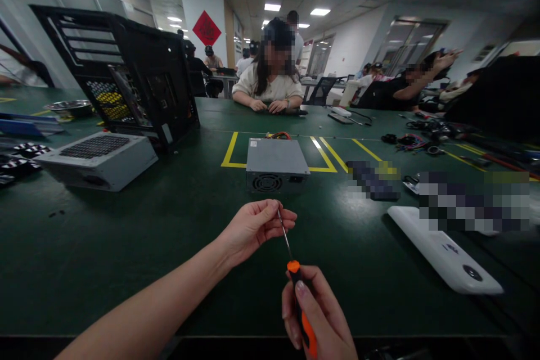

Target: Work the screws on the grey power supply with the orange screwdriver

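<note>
My right hand [316, 309] is wrapped round the orange and black handle of a screwdriver [287, 241], its shaft slanting up and away to the left. At the shaft's tip, my left hand [257, 228] pinches with thumb and forefinger. Whatever sits between those fingertips is too small or hidden to name; the other fingers are loosely curled. Just beyond both hands, a grey computer power supply [276, 156] rests on the green table [202, 292], its fan grille and socket facing me. Coloured wires show behind it.
At left stand a black computer case [147, 79] and a second power supply [101, 160], with a metal bowl [70, 108] behind. Yellow tape [230, 149] marks the table. A white device [447, 250], a dark phone-like object [373, 180] and cables [409, 140] lie right. A person [270, 84] sits opposite.
</note>
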{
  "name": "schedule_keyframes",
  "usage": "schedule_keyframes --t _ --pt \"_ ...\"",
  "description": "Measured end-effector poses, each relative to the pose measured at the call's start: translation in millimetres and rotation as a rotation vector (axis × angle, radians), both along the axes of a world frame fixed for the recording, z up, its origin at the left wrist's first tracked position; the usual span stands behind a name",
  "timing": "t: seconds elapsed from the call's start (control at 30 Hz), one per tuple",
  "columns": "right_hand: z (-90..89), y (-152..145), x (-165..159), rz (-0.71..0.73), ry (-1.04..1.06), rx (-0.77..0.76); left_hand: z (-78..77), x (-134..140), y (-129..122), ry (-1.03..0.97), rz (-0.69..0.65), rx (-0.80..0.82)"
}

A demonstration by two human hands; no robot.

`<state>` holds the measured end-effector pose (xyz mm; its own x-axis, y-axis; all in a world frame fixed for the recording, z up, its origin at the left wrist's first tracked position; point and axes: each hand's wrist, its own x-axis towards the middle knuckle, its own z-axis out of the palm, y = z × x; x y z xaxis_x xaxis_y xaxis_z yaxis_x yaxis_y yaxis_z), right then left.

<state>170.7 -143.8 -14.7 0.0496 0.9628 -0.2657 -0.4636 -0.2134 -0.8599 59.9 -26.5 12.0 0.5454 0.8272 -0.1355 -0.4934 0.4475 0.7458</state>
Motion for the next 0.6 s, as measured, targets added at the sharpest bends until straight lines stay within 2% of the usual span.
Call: schedule_keyframes --t 0.23,0.6 --pt "0.8 7.5 0.5 0.08 0.144 -0.086 -7.9 1.3 7.2 0.024 0.048 0.012" --pt "5.5 8.6 2.3 0.065 0.21 -0.118 -3.7 -0.3 6.5 -0.014 0.023 0.001"
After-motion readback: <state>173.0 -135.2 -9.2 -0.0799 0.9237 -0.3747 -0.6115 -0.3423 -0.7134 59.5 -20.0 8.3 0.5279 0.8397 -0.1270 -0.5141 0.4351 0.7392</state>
